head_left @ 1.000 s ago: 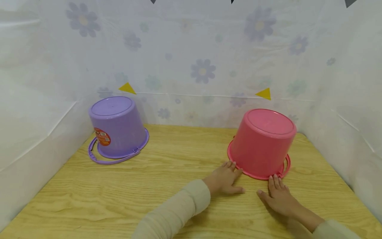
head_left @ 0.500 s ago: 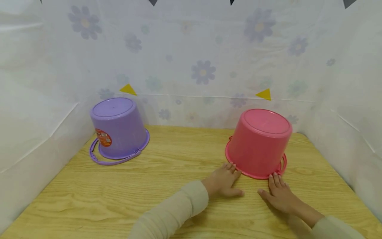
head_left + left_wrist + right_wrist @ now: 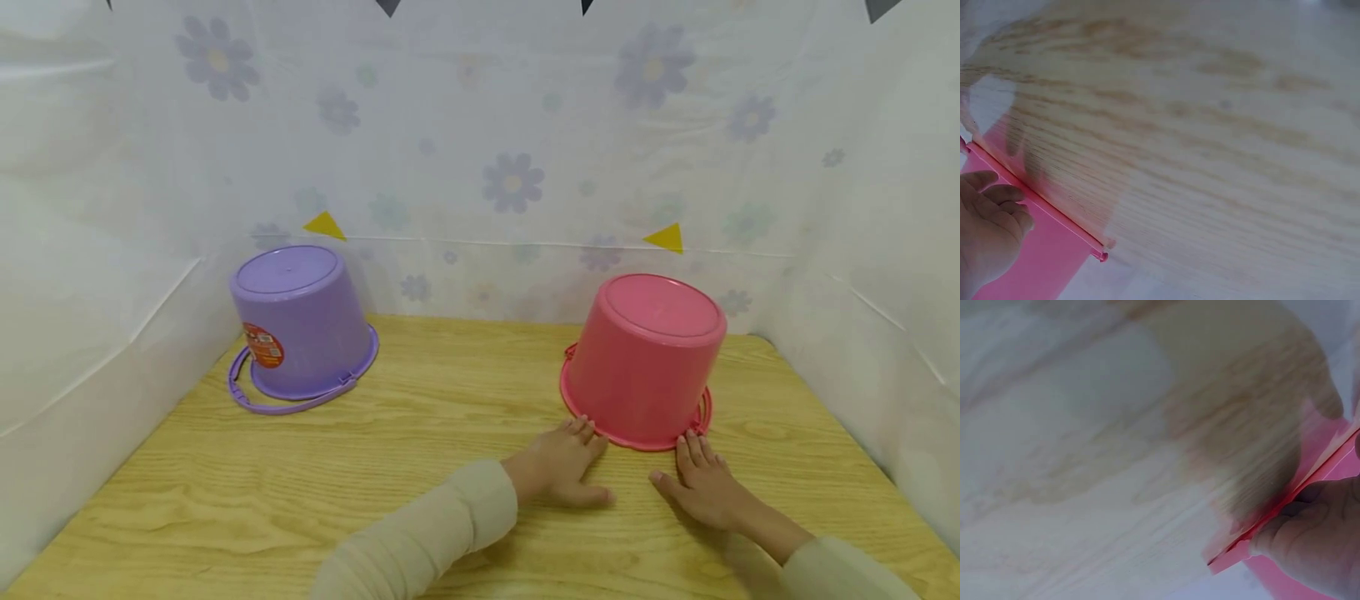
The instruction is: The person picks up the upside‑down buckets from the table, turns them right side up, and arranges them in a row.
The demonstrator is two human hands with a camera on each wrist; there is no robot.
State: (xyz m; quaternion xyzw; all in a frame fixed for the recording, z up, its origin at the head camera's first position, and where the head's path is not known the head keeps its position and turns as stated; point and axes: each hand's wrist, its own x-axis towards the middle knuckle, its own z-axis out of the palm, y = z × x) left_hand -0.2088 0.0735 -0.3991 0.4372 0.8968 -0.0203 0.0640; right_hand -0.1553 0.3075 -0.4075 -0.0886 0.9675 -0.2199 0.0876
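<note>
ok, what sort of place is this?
Probably a makeshift indoor booth: a wood-grain table enclosed at the back and both sides by pale sheeting, flowered at the back, with an upturned purple bucket and pink bucket.

Place type: a booth-like enclosure of draped sheeting around a desk [image 3: 450, 383] with a wood-grain top. Behind the desk hangs a white back sheet [image 3: 435, 92] printed with pale purple and green flowers. A creased, whitish left sheet [image 3: 67, 217] and right sheet [image 3: 877, 242] flank the desk. Yellow triangles [image 3: 325, 226] mark the back sheet above the desk's far edge. Building type: cannot be determined.
</note>
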